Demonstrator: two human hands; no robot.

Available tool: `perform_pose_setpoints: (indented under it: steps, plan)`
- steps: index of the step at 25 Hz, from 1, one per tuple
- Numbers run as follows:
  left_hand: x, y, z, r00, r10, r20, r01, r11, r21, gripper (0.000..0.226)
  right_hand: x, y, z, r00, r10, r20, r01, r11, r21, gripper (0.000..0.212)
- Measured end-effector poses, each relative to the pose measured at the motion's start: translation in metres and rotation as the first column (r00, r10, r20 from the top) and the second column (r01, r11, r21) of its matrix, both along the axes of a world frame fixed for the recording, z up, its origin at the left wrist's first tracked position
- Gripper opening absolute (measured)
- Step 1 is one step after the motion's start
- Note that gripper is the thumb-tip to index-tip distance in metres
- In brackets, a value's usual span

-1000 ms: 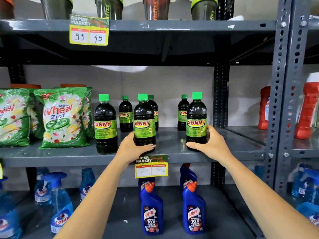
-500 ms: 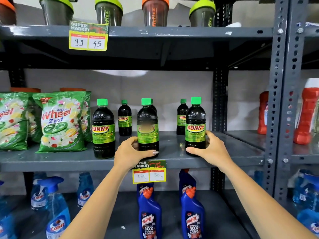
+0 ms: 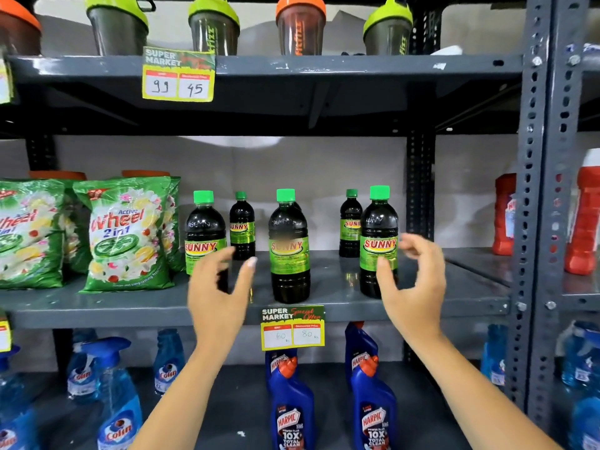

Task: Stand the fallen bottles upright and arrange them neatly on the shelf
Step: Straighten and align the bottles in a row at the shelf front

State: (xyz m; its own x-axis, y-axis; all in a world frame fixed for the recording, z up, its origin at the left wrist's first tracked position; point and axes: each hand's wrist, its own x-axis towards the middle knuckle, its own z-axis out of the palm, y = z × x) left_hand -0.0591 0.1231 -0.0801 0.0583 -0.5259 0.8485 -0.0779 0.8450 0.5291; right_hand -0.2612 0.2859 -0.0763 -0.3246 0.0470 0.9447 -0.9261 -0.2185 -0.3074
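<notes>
Dark Sunny bottles with green caps stand upright on the grey middle shelf (image 3: pixel 130 303). Three form the front row: left bottle (image 3: pixel 204 232), middle bottle (image 3: pixel 289 248), right bottle (image 3: pixel 379 235). Two smaller-looking ones stand behind, back left bottle (image 3: pixel 242 225) and back right bottle (image 3: pixel 350 222). My left hand (image 3: pixel 220 293) hovers open in front of the left bottle, to the left of the middle bottle, touching neither clearly. My right hand (image 3: pixel 412 287) is open beside the right bottle, fingers spread and blurred.
Green Wheel detergent bags (image 3: pixel 126 235) fill the shelf's left part. Shaker cups (image 3: pixel 214 27) line the top shelf. Blue Harpic bottles (image 3: pixel 292 407) and Colin sprays (image 3: pixel 117 401) stand below. Red bottles (image 3: pixel 584 216) sit past the steel upright (image 3: pixel 532 190) on the right.
Both hands have let go: the left came off the middle bottle and the right off the right bottle, fingers now spread. The view has tilted slightly upward.
</notes>
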Motion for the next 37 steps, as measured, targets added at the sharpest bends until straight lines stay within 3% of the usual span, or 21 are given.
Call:
perform_pose_setpoints:
  steps: [1, 3, 5, 6, 7, 9, 12, 18, 25, 33, 35, 37]
  plan:
    - [0.013, -0.006, 0.000, 0.990, 0.087, -0.111, -0.091, 0.995, -0.032, 0.052, 0.011, -0.009, 0.001, 0.998, 0.039, -0.052, -0.035, 0.997, 0.062, 0.032]
    - [0.041, -0.031, -0.002, 0.976, 0.154, -0.151, -0.147, 0.987, 0.056, 0.069, 0.033, -0.031, 0.013, 0.982, 0.176, 0.063, -0.187, 0.912, 0.364, 0.039]
    - [0.065, -0.062, -0.005, 0.996, 0.085, 0.018, -0.087, 0.973, 0.214, 0.090, 0.045, -0.051, 0.022, 0.929, 0.204, 0.309, -0.364, 0.662, 0.655, 0.063]
    - [0.072, -0.071, -0.007, 0.988, 0.044, 0.147, -0.083, 0.959, 0.272, 0.096, 0.047, -0.059, 0.023, 0.897, 0.188, 0.400, -0.433, 0.559, 0.708, 0.075]
    - [0.075, -0.076, -0.009, 0.958, 0.027, 0.285, -0.115, 0.948, 0.297, 0.100, 0.046, -0.066, 0.022, 0.889, 0.166, 0.427, -0.446, 0.526, 0.724, 0.084]
    - [0.073, -0.078, -0.013, 0.890, 0.075, 0.449, -0.218, 0.936, 0.275, 0.097, 0.043, -0.076, 0.015, 0.915, 0.100, 0.391, -0.373, 0.582, 0.723, 0.093]
    - [0.072, -0.076, -0.010, 0.866, 0.133, 0.483, -0.266, 0.939, 0.218, 0.086, 0.042, -0.086, 0.011, 0.929, 0.036, 0.368, -0.308, 0.624, 0.718, 0.087]
    - [0.074, -0.077, -0.018, 0.925, 0.158, 0.344, -0.237, 0.951, 0.198, 0.075, 0.048, -0.088, 0.012, 0.920, 0.045, 0.389, -0.331, 0.619, 0.712, 0.078]
    - [0.071, -0.068, -0.022, 0.917, 0.228, 0.326, -0.283, 0.950, 0.130, 0.064, 0.053, -0.085, 0.007, 0.909, 0.054, 0.414, -0.351, 0.634, 0.689, 0.057]
    - [0.079, -0.075, -0.028, 0.907, 0.232, 0.352, -0.290, 0.949, 0.122, 0.067, 0.063, -0.090, 0.000, 0.920, -0.042, 0.390, -0.283, 0.619, 0.733, 0.070]
    - [0.080, -0.083, -0.020, 0.918, 0.196, 0.344, -0.257, 0.956, 0.144, 0.072, 0.064, -0.091, 0.007, 0.919, -0.044, 0.391, -0.295, 0.582, 0.758, 0.086]
    - [0.080, -0.081, -0.013, 0.970, 0.150, 0.191, -0.189, 0.961, 0.201, 0.076, 0.064, -0.087, 0.009, 0.901, 0.011, 0.434, -0.356, 0.593, 0.722, 0.113]
